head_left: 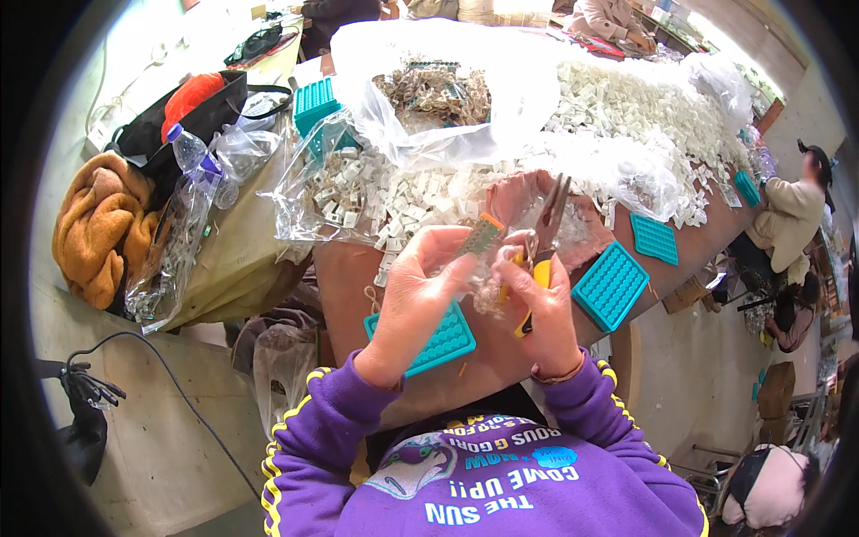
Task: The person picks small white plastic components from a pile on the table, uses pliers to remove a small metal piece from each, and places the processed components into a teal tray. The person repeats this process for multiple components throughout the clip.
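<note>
My left hand (419,291) pinches a small green circuit board (482,236) with an orange edge. Yellow-handled pliers (552,215) rest in my right hand (548,309), their long jaws pointing away from me. Between the two hands hangs a pale, thin tangle (488,291), perhaps wires or thread; which fingers grip it I cannot tell. Beneath my left hand lies a teal tray (443,342) with rows of small cavities, partly covered by the hand. A pinkish-brown sheet (586,237) sits on the table just beyond the pliers.
White plastic pieces (617,107) are heaped across the table beyond my hands. An open white bag (412,152) holds many small parts. More teal trays (611,286) stand at the right. A bottle (192,154) and orange cloth (107,224) are at the left. Other people (796,210) sit nearby.
</note>
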A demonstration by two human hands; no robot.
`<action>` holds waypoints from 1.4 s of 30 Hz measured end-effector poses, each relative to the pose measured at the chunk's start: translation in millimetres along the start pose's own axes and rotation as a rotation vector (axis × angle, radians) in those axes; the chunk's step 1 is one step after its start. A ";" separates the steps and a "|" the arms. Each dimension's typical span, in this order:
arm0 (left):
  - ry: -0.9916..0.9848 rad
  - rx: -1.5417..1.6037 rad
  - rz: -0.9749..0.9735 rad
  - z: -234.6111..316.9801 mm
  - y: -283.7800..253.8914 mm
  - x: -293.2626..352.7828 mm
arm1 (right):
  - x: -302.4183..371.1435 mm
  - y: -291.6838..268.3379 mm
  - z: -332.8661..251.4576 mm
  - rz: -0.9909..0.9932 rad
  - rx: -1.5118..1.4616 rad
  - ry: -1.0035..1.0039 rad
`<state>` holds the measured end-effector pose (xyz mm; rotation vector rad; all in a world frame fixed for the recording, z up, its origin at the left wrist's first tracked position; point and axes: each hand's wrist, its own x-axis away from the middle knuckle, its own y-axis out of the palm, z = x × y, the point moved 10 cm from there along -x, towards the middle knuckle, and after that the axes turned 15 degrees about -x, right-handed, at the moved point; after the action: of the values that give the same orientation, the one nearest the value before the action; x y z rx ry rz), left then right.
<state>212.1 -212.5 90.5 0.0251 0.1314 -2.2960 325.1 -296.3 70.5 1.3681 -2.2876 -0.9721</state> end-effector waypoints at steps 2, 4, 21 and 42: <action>0.002 -0.058 0.000 -0.4 -2.3 -1.3 | -3.8 -4.1 -7.9 0.001 -0.033 -0.051; -0.052 -0.099 -0.039 -6.2 -1.0 -1.4 | -5.3 -8.5 -13.0 0.010 -0.019 -0.079; 0.043 -0.098 0.053 -1.2 -7.9 -3.1 | 11.2 -6.5 19.4 -0.002 0.003 0.119; -0.179 0.288 -0.103 -11.4 1.4 -4.6 | 21.5 -26.2 21.8 0.115 -0.284 0.216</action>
<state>215.9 -208.8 79.3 -0.0395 -0.2968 -2.3896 319.2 -314.6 35.0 1.1499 -1.9598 -1.0125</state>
